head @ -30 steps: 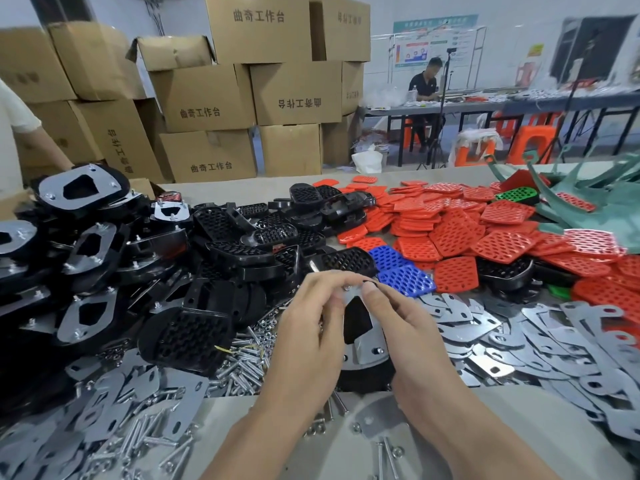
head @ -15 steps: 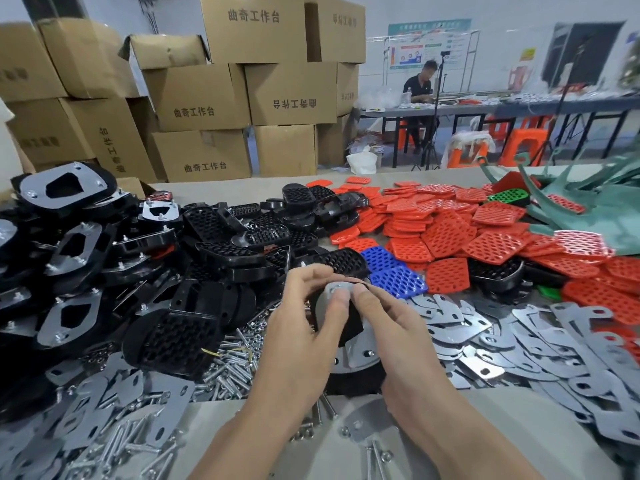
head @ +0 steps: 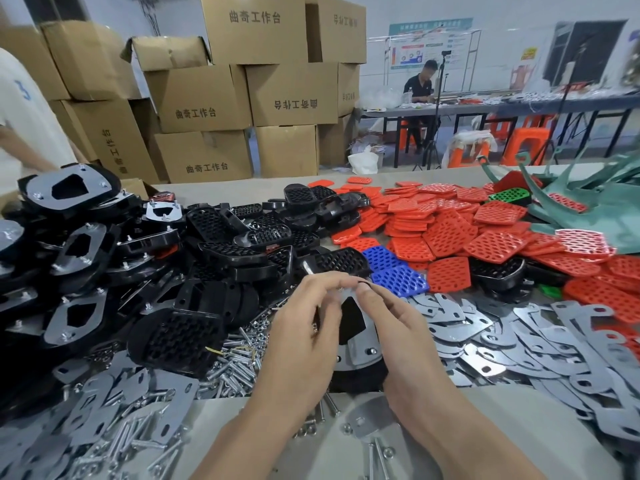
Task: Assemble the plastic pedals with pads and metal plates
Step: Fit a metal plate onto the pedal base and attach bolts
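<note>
The black pedal (head: 356,377) with its metal plate (head: 362,353) sits on the table (head: 502,424) between my hands. My right hand (head: 398,327) pinches its far rim. My left hand (head: 304,337) curls there too, but blur hides its hold. The long axis runs away from me, wide end nearest.

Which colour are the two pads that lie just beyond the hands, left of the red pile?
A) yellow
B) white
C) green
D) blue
D: the two pads lying beside the red pads are plainly blue.
</note>
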Motion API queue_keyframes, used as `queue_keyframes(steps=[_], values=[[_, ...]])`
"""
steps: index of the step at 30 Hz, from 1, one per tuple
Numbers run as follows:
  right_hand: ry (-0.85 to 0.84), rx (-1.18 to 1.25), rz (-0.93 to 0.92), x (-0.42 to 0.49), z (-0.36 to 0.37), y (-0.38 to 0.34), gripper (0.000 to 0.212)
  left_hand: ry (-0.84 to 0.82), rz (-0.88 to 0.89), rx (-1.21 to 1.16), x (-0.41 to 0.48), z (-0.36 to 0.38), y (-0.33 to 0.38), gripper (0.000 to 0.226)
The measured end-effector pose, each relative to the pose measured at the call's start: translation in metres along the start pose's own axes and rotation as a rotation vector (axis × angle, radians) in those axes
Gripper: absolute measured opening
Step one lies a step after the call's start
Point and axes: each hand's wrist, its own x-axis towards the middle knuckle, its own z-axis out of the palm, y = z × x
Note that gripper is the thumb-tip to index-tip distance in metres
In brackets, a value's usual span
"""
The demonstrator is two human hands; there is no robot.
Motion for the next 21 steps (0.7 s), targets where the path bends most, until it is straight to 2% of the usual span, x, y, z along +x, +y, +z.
queue_keyframes(steps=[2, 4, 7, 11, 14, 17, 21], values=[[-0.008, -0.004, -0.003, -0.0001, 0.0003, -0.0004, 0.025, 0.008, -0.011, -0.041, -0.0009, -0.0007, 0.0020, 0.025], [-0.017, -0.015, -0.008, -0.0009, 0.0008, -0.0015, 0.026, 0.024, -0.051, -0.103, 0.0000, 0.0008, 0.0011, 0.014], [-0.017, -0.021, -0.011, -0.0012, 0.0018, -0.0027, 0.030, 0.018, -0.066, -0.070, 0.0016, 0.0012, -0.0009, 0.007], [0.004, -0.031, -0.003, -0.0011, 0.0011, -0.0006, 0.027, -0.019, -0.009, -0.041, -0.0016, -0.0019, 0.0012, 0.030], [-0.041, -0.066, -0.069, -0.0021, 0.0009, -0.0006, 0.028, 0.039, -0.070, -0.124, 0.0000, -0.0007, 0.0004, 0.013], [-0.062, -0.076, -0.105, -0.0023, 0.0021, -0.0014, 0.030, 0.039, -0.067, -0.041, 0.0018, 0.0004, -0.0018, 0.007], [-0.021, -0.113, -0.133, -0.0011, 0.0014, 0.0009, 0.025, 0.003, -0.009, -0.009, -0.0006, -0.0017, -0.0005, 0.029]])
